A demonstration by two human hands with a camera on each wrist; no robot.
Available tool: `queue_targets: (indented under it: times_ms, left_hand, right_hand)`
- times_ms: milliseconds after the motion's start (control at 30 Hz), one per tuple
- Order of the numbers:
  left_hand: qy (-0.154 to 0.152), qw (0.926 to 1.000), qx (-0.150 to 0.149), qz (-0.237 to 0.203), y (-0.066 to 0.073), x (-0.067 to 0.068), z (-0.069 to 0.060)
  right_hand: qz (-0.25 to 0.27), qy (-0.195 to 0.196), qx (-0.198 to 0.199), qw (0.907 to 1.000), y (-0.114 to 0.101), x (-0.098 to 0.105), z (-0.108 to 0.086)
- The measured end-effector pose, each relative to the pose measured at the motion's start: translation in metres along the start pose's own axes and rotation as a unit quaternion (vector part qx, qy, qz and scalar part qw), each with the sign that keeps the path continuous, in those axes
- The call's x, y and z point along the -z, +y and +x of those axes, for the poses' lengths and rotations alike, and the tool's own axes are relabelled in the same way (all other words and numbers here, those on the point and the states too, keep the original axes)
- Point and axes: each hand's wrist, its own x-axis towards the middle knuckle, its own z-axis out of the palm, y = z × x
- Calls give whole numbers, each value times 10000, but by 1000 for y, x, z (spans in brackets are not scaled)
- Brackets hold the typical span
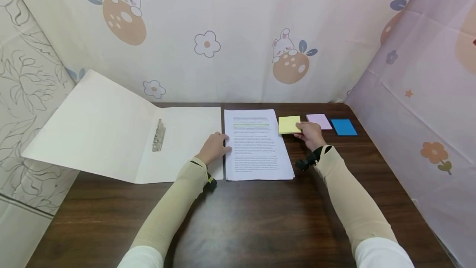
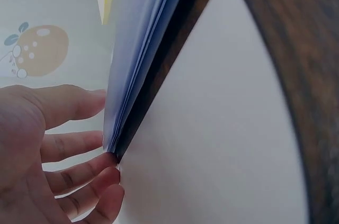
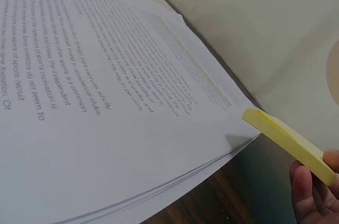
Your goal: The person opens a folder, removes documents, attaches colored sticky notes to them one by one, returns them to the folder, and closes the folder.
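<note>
A stack of printed sheets lies on the table, with green highlighting across a few lines near the top. My left hand touches the stack's left edge; its thumb and fingers look loosely bent in the left wrist view, beside the layered page edges. Between thumb and fingers my right hand pinches a yellow sticky note pad. That pad is held at the upper right edge of the sheets, tilted and apart from the table in the right wrist view.
An open white folder with a metal clip lies left of the sheets, its cover raised toward the left wall. Right of my right hand are a pink sticky note pad and a blue one. Patterned curtains enclose the dark wooden table.
</note>
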Motion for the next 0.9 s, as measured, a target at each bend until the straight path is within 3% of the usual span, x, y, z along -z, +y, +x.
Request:
queue_targets:
  times_ms: [500, 900]
  left_hand:
    - [139, 9998, 47, -165, -3, -3, 1]
    - [216, 9995, 70, -222, -2, -2, 0]
  right_hand:
    - [-367, -64, 239, 9990, -1, -11, -9]
    - [-176, -271, 126, 9994, -3, -20, -18]
